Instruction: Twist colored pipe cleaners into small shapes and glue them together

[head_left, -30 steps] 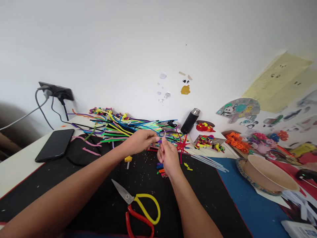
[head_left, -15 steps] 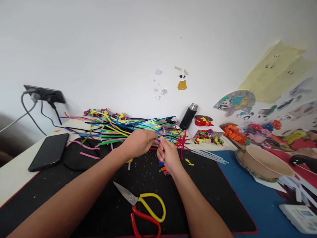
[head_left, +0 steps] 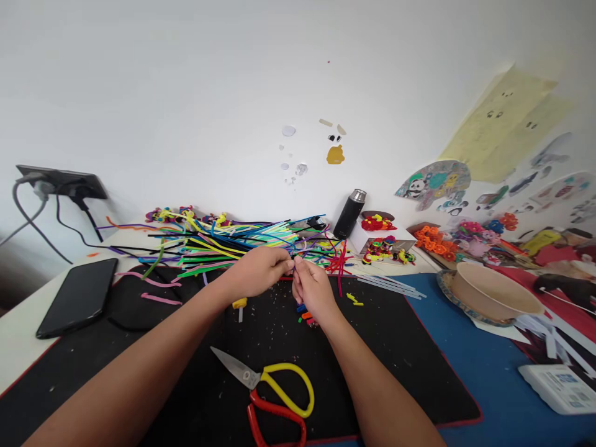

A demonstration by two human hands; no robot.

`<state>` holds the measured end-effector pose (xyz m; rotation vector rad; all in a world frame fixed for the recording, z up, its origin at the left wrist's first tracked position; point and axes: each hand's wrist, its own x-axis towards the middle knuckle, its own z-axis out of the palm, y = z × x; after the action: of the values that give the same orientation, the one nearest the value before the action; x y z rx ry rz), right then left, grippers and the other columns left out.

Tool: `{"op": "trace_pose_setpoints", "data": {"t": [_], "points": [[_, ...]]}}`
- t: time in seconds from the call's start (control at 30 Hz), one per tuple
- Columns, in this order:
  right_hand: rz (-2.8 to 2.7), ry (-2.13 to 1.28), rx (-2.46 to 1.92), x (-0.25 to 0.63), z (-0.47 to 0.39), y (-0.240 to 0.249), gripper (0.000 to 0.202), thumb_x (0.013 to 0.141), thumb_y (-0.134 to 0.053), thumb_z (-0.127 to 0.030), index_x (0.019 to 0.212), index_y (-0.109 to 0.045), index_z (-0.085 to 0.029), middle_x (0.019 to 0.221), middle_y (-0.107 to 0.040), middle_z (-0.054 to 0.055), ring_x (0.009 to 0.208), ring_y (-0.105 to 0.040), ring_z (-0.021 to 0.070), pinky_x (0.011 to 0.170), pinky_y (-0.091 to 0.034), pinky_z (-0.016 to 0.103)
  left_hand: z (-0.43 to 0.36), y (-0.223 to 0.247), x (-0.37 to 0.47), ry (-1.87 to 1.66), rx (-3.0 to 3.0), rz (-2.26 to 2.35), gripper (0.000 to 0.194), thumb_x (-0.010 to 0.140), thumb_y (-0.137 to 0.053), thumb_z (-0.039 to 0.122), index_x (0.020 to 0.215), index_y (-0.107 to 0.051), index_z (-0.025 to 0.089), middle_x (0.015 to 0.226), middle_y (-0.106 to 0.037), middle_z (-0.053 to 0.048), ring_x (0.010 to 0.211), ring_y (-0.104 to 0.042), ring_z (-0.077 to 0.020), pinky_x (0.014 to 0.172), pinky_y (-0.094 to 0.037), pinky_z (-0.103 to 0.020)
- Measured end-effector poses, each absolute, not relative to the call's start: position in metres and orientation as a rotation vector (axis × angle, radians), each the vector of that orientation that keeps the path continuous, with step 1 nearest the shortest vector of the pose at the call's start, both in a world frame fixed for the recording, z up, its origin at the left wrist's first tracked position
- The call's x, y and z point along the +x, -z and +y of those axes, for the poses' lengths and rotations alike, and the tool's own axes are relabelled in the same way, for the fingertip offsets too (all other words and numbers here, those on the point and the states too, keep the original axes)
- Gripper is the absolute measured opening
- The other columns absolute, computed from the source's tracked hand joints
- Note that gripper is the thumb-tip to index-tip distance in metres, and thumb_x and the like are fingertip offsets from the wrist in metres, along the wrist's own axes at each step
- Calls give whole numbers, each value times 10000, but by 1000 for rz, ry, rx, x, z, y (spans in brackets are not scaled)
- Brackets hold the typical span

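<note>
My left hand (head_left: 263, 270) and my right hand (head_left: 311, 287) meet fingertip to fingertip above the far part of the black mat (head_left: 372, 366). Both are closed in a pinch on a short bit of purple pipe cleaner, mostly hidden by the fingers. Short coloured pieces (head_left: 306, 315) lie under my right hand. Just behind the hands spreads a heap of pipe cleaners (head_left: 218, 245) in many colours. Scissors (head_left: 254, 377) with one yellow and one red handle rest on the mat nearer to me, blades apart.
A black phone (head_left: 79, 298) lies at the left. At the back stands a black flask (head_left: 350, 214) beside a white box (head_left: 400, 239). Yellow bits (head_left: 354, 299) and pale sticks (head_left: 391, 285) are right of my hands. Farther right is a beige bowl (head_left: 498, 292).
The view has turned slightly to the right, so most things appear shifted left. My fingertips have drawn closer together, and less of the purple piece shows between them.
</note>
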<state>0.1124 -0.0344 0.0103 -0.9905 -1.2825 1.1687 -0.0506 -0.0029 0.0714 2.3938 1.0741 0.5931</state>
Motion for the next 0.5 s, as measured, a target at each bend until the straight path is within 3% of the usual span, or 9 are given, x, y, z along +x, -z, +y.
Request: {"op": "trace_pose_setpoints", "data": {"t": [0.23,0.5], "points": [[-1239,-1203,-989,109,-34,-9,617,886,-572,-757,600,-409,-235,368,-323,-108,269,-337,73,337,-251,214,0,-69,-55,-598,2638,1086,218,970,-510,248,852,-688,206,848,-742,-64,781,-656,-220,670,-398,-286],[-1203,-1323,-971,106,-34,-2,596,873,-567,-764,635,-477,-224,373,-385,-93,281,-376,84,339,-267,207,-3,-72,-58,-489,2799,1105,258,974,-510,236,796,-692,195,810,-752,-84,731,-654,-228,622,-350,-294]]}}
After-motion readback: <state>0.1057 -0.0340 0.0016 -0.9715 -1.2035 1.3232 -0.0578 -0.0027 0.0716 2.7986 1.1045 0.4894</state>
